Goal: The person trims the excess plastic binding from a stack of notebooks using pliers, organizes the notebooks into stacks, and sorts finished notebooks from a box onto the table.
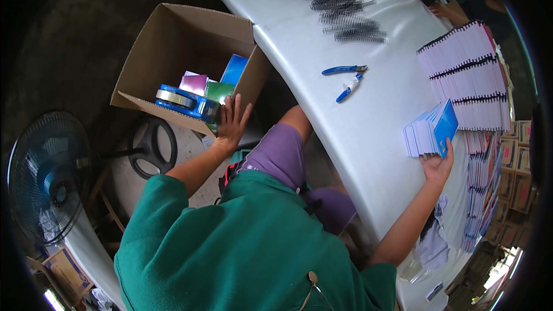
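At the right side of the table, my right hand (439, 164) is closed around the near end of a fanned stack of small blue-covered notebooks (445, 126), their white pages facing left. My left hand (232, 124) lies with fingers stretched out on the near right corner of an open cardboard box (152, 37), beside a blue tape dispenser (203, 107) with a roll of clear tape. Inside the box are notebooks with purple (194, 84), green (219, 91) and blue covers (234, 69). Blue-handled cutting pliers (347, 79) rest on the table between my hands.
Black spiral binding coils (345, 17) lie in a heap across the white-covered table (299, 52). Spiral-bound books (469, 80) stand in rows at the right edge, near another person's hand (442, 11). A fan (50, 175) stands at the left. Cartons (515, 178) are piled at far right.
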A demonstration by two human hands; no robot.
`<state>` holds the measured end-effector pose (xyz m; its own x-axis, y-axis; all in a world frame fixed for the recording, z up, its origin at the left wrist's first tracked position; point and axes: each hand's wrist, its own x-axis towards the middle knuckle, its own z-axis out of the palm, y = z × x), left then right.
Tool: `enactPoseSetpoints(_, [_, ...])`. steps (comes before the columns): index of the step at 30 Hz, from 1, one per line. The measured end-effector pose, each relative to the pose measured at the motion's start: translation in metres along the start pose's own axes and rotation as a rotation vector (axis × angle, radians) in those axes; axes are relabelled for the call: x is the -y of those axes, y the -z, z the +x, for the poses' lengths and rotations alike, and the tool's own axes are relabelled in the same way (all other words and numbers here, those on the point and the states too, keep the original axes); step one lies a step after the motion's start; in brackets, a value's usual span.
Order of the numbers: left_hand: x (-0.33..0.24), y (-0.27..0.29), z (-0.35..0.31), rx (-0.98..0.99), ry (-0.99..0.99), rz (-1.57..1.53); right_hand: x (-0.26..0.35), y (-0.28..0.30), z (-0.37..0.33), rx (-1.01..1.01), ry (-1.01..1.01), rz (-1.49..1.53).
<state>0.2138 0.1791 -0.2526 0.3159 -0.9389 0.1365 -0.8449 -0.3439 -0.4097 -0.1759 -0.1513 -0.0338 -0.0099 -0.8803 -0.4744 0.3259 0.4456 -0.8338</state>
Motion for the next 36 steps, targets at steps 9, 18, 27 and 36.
enactPoseSetpoints(9, [0.027, -0.023, -0.016, -0.034, -0.170, 0.117, 0.002, 0.024, -0.015, -0.031, 0.159, -0.153])
enactPoseSetpoints(18, [0.071, -0.041, -0.038, -0.186, -0.272, 0.071, -0.001, 0.023, -0.035, -0.160, 0.468, -0.134])
enactPoseSetpoints(27, [0.083, -0.004, -0.059, 0.211, -0.189, -0.307, -0.038, -0.048, -0.090, -0.297, 1.355, -0.472])
enactPoseSetpoints(36, [0.046, 0.049, -0.028, -0.052, 0.368, -0.751, -0.127, -0.143, -0.098, 0.502, 1.327, -0.873])
